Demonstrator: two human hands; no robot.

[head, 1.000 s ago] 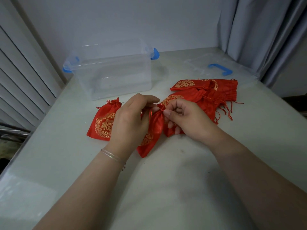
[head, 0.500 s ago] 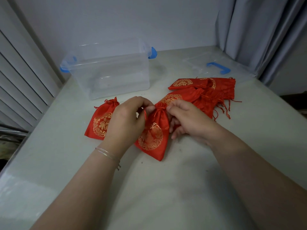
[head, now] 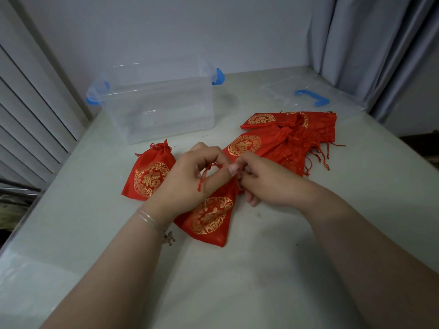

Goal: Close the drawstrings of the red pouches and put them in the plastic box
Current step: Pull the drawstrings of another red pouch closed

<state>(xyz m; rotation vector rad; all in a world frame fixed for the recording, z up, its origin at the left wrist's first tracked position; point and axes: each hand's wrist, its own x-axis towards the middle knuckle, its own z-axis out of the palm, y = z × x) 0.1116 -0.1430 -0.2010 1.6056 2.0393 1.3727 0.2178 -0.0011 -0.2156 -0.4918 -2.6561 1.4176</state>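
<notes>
A red pouch (head: 210,217) with a gold round pattern lies flat on the table under both hands. My left hand (head: 190,179) pinches its red drawstring (head: 204,173) between thumb and fingers. At the pouch's neck my right hand (head: 263,180) grips the cloth and the other cord. A second red pouch (head: 149,176) with its neck cinched lies to the left. Several open red pouches (head: 285,136) are piled at the right. The clear plastic box (head: 156,103) with blue latches stands empty behind, open at the top.
The box's clear lid (head: 311,96) with a blue handle lies at the back right by grey curtains (head: 370,48). A slatted panel (head: 28,110) runs along the table's left edge. The white table (head: 237,281) reaches toward me.
The pouch was turned to lie flat with its gold pattern up. My left hand has drawn the red cord out to the left, and my right hand stays at the neck.
</notes>
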